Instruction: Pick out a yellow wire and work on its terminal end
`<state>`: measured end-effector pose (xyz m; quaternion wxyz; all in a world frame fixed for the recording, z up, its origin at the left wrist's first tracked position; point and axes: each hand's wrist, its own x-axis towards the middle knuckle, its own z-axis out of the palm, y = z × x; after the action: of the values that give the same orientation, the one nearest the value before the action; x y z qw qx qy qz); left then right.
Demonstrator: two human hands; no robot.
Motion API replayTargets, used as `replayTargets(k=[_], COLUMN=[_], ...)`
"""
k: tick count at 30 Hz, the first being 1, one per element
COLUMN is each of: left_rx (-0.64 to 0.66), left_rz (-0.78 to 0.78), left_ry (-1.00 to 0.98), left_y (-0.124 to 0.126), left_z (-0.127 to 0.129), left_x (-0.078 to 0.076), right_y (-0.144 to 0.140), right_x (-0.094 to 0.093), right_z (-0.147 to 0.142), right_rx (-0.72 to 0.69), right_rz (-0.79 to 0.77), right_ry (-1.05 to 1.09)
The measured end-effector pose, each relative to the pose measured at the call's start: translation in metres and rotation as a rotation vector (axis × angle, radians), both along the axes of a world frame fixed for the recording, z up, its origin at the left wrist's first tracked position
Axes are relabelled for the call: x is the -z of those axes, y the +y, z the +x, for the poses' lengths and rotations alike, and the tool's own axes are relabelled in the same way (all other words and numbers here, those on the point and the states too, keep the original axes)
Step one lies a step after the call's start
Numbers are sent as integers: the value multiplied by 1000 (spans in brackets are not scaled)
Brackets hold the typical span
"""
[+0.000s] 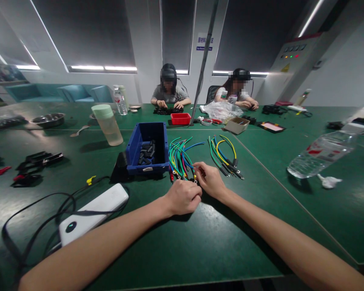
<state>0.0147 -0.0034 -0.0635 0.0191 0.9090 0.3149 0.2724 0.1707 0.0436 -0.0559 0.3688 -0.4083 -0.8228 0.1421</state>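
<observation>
My left hand is curled closed at the near end of a bundle of wires; whatever its fingers grip is hidden. Close beside it, my right hand has thumb and fingers pinched together at the bundle's right edge, on what looks like a wire. The bundled wires are green, blue and other colours, with ring terminals at their near ends. A second group of wires, green and yellow, lies beyond my right hand, with black sleeves at the terminal ends. Left of the bundle stands a blue bin holding black sleeves.
A white power bank with a black cable lies by my left forearm. A green-lidded bottle stands behind it. At right are a tilted water bottle and crumpled tissue. Two people sit across the table, near a red tray.
</observation>
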Motion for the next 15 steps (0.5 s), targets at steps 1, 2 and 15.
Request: replayTargets(k=[1,2,15], left_rx=[-1,-2,6], left_rz=[-1,-2,7], left_ry=[1,2,13], left_y=[0,0,1], left_z=[0,0,0], left_x=[0,0,2], right_y=[0,0,0], right_x=[0,0,2], right_z=[0,0,0], right_rx=[0,2,9], right_rz=[0,1,28], right_ry=[2,3,-44])
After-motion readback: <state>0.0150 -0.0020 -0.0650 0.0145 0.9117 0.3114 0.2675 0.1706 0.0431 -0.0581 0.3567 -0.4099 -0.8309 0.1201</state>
